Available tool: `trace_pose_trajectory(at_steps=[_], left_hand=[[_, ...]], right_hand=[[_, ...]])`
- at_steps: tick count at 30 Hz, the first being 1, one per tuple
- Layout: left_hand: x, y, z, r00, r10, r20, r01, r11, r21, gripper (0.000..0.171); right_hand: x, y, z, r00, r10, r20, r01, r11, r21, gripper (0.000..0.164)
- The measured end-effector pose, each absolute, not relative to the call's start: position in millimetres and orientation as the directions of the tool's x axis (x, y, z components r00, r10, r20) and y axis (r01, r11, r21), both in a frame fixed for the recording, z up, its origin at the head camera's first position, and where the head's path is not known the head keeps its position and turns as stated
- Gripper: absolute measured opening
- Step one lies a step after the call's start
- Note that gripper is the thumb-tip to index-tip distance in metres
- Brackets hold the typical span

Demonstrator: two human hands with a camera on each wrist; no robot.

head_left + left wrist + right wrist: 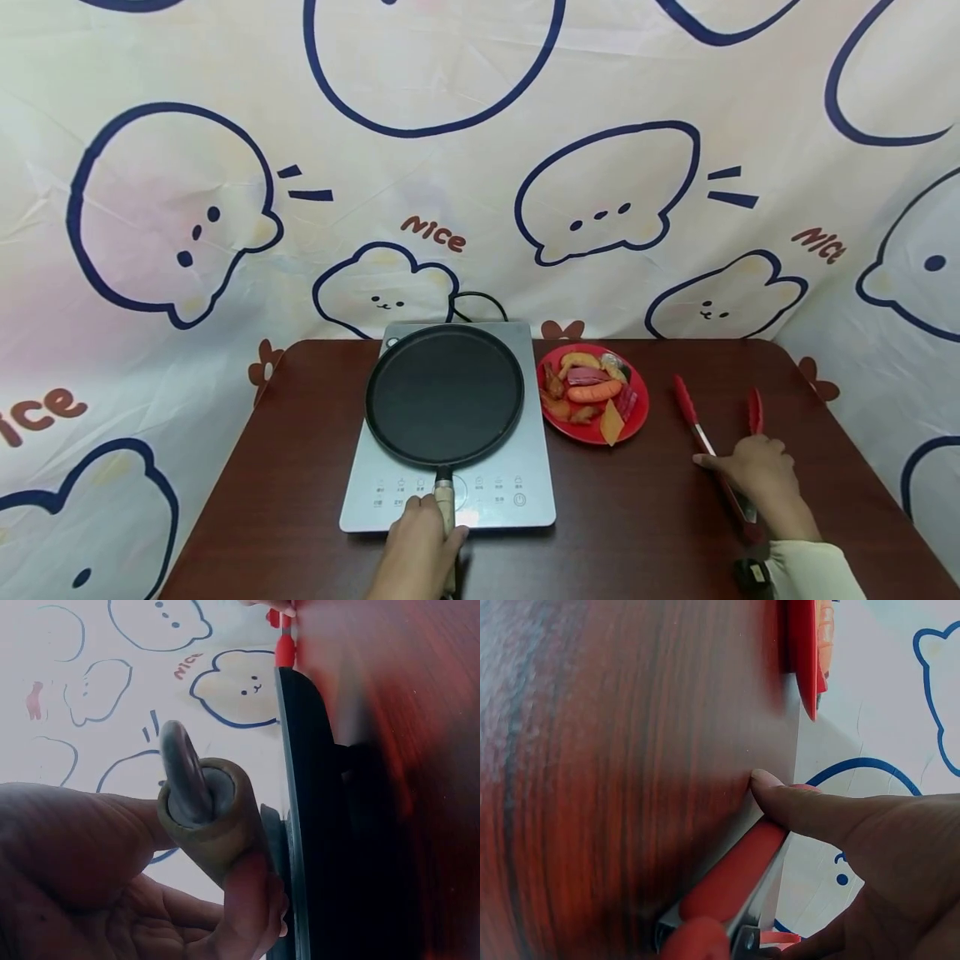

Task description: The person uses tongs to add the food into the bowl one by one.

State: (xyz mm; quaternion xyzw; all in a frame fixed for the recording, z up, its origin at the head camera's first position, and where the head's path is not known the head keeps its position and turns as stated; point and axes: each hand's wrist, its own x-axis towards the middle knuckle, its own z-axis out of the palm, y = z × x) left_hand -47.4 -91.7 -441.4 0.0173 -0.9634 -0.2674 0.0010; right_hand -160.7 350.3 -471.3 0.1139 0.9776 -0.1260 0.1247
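Note:
My left hand (420,537) grips the beige handle (225,847) of a flat black frying pan (446,396). The handle's end carries a metal hanging loop (184,769). Beneath the pan is a silver-white induction cooktop (517,500). At the right, my right hand (761,475) holds red-and-silver tongs (697,429), whose arms are spread wide with red tips pointing away. In the right wrist view, the thumb (802,814) lies against one red-covered arm of the tongs. The other fingers are mostly hidden there.
A red plate (549,417) of sausage, meat slices and other food pieces stands right of the cooktop. Everything is on a dark brown wooden table (292,467). A cartoon-printed cloth (480,183) hangs behind, and a black cable (483,296) loops behind the cooktop.

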Motion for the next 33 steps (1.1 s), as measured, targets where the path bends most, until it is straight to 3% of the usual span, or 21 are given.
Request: trace_pose_trajectory(at_steps=[5,15,20,27,33], left_hand=[[-47.9,-92.4,-441.5,-1.000,-0.022,0.002,-0.017,0.856,0.517,0.035],[-51.1,-89.7,-438.3,-0.999,-0.038,-0.027,-0.047,0.858,0.512,0.039],[-51.5,-89.8,-437.7,-0.999,-0.041,-0.028,-0.049,0.858,0.512,0.040],[-51.4,-90.8,-437.8,-0.999,-0.039,-0.037,-0.052,0.860,0.508,0.040],[-50.6,-89.4,-436.9,-0.998,-0.049,-0.038,-0.062,0.855,0.516,0.041]], right_hand=[[-160.2,349.9,-471.9,-0.935,0.211,-0.285,0.282,0.929,-0.239,0.108],[-160.1,352.8,-464.9,-0.929,0.243,-0.278,0.313,0.918,-0.244,0.099],[-159.5,348.5,-460.3,-0.946,0.238,-0.220,0.290,0.925,-0.244,0.099],[-157.4,325.8,-441.7,-0.995,0.088,-0.056,0.099,0.965,-0.243,0.091],[-156.2,294.5,-414.9,-0.994,-0.105,0.042,-0.109,0.987,-0.118,0.069]])
